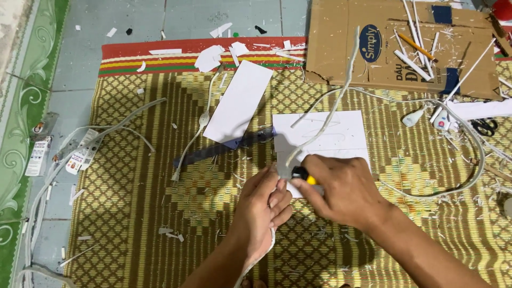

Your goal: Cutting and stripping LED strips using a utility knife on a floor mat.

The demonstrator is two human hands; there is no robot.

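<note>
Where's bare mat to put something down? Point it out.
Open woven mat lies left of the left hand, below the grey cable. Crowded: the cardboard with sticks, and scraps around the scissors at right. White sheets fill the middle.

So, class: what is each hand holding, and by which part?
Left hand grips the white cable near its cut end; right hand holds a yellow-and-black tool by its handle.

Both hands meet at mat centre: left hand (264,205) left of right hand (344,189), touching. White foam sheet (330,136) just behind them; blue plastic ruler (224,148) to its left; flattened brown cardboard box (373,58) farther behind.
</note>
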